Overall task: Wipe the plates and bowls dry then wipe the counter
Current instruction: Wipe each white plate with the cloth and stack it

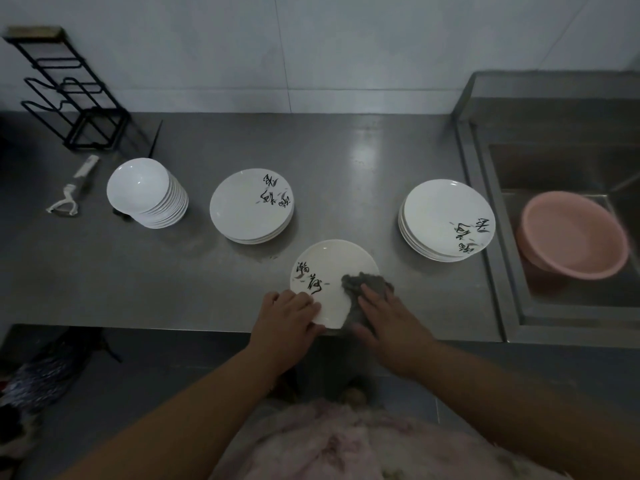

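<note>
- Now the left hand (289, 315) grips the near rim of a white plate (329, 268) at the surface (173, 278) front edge.
- Right hand (388, 315), fingers flat, presses a grey cloth (367, 284) onto it (right side).

Dim light; pale tiled wall (346, 46); black rack (69, 91) left.

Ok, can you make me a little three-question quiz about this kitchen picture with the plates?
1. True or false: the pink basin sits in the sink.
2. What does the right hand press on the single plate? A sponge, B grey cloth, C brush.
3. Which hand grips the plate's rim: left hand or right?

Key: 1 true; 2 B; 3 left.
</note>
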`<state>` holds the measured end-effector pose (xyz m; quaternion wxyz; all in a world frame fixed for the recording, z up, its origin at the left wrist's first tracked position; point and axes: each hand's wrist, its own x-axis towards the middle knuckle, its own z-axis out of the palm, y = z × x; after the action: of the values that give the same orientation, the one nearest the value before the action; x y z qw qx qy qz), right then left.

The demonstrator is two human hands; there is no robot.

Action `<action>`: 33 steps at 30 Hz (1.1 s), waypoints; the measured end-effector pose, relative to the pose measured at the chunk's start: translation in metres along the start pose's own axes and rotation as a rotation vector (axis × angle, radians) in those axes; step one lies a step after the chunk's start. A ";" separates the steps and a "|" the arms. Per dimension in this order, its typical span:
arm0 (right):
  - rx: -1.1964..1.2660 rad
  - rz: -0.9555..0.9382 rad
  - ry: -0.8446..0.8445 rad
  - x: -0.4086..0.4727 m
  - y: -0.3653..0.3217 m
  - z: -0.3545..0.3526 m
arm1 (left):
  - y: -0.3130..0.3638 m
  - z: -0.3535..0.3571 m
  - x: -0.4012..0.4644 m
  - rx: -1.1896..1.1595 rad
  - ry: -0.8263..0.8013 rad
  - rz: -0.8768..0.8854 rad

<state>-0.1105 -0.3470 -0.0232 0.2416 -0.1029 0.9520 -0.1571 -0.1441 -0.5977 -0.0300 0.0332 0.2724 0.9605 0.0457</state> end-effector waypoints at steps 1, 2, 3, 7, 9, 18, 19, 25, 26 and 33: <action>-0.015 0.008 0.041 0.010 0.010 -0.004 | 0.000 0.001 -0.001 0.006 0.001 0.015; -0.038 0.010 0.069 0.019 0.019 -0.009 | 0.000 0.001 -0.001 0.009 0.002 0.028; -0.054 0.009 0.086 0.026 0.024 -0.012 | 0.000 0.002 0.000 0.005 0.004 0.034; -0.081 -0.013 0.184 0.015 -0.001 0.001 | 0.006 -0.003 0.004 -0.016 0.006 -0.003; -0.081 -0.050 0.202 -0.004 -0.017 0.020 | 0.012 -0.006 0.005 -0.029 -0.011 -0.032; -0.061 -0.020 0.210 0.029 0.020 0.004 | -0.004 -0.006 0.007 -0.050 -0.040 -0.093; -0.030 -0.012 0.237 0.025 0.014 0.009 | -0.003 -0.005 0.008 -0.044 -0.039 -0.100; 0.121 -0.092 0.413 0.000 0.004 0.035 | -0.001 0.001 0.006 -0.055 0.065 -0.113; 0.183 -0.080 0.430 -0.001 0.005 0.027 | 0.000 0.000 0.006 -0.052 0.061 -0.108; 0.380 0.245 0.283 -0.004 0.013 -0.041 | 0.000 -0.015 0.011 -0.080 -0.038 -0.110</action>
<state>-0.1293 -0.3238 0.0082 0.1383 0.0831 0.9351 -0.3154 -0.1543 -0.5929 -0.0159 0.0648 0.2183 0.9707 0.0769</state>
